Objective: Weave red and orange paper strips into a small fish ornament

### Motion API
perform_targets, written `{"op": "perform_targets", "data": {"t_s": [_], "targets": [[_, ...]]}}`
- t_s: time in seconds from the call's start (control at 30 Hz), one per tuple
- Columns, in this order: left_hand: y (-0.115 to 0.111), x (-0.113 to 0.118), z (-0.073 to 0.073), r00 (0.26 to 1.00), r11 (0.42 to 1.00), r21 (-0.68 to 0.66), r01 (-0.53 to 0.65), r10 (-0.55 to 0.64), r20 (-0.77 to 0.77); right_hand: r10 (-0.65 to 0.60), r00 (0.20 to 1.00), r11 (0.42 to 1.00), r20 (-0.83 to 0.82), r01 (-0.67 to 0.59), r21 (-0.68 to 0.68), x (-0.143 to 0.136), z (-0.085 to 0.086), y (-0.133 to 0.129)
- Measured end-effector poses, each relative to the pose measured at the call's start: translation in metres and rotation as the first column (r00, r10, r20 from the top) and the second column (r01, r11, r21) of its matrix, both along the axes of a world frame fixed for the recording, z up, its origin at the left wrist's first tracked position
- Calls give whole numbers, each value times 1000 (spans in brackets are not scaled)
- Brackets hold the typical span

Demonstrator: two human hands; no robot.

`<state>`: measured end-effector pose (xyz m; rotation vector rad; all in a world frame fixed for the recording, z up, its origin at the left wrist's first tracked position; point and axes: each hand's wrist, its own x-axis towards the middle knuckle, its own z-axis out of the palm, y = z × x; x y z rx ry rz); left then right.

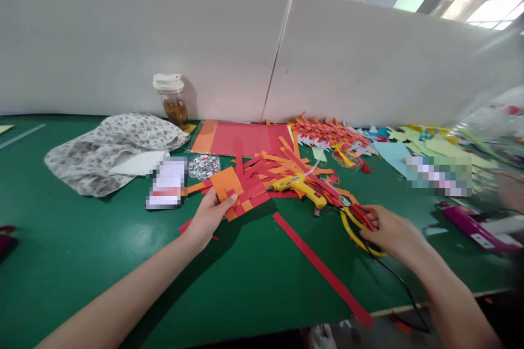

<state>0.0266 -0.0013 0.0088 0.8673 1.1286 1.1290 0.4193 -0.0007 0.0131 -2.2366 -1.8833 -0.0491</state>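
Observation:
My left hand (208,218) pinches a woven piece of orange and red paper strips (229,188) between thumb and fingers, just above the green table. Loose red and orange strips (266,169) lie heaped behind it. On the heap rests a yellow glue gun (301,188), its nozzle toward the woven piece. My right hand (387,232) is closed around the red handles (366,217) of what look like scissors. Yellow loop handles (351,227) lie right against that hand; whether they belong to the same tool I cannot tell. A single red strip (319,264) lies near the front edge.
Behind stand a lidded jar of brown liquid (174,101) and a white partition (143,32). A patterned cloth (110,147) and a phone (167,182) lie left. Zigzag-edged woven paper (323,130), coloured sheets and a purple tool (470,226) lie right. A black cord (403,283) hangs over the front edge.

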Motion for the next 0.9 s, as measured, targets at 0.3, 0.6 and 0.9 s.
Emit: {"op": "perform_targets", "data": {"t_s": [0.3, 0.6, 0.9], "targets": [[0, -1, -2, 998, 999, 49, 19, -22, 62, -190, 963, 949, 193, 129, 286, -42, 25, -11], [1, -2, -5, 997, 998, 44, 41, -44, 65, 50, 950, 775, -309, 159, 612, -84, 42, -7], [1, 6, -4, 997, 996, 76, -38, 32, 71, 270, 951, 916, -154, -205, 345, -166, 35, -1]]}}
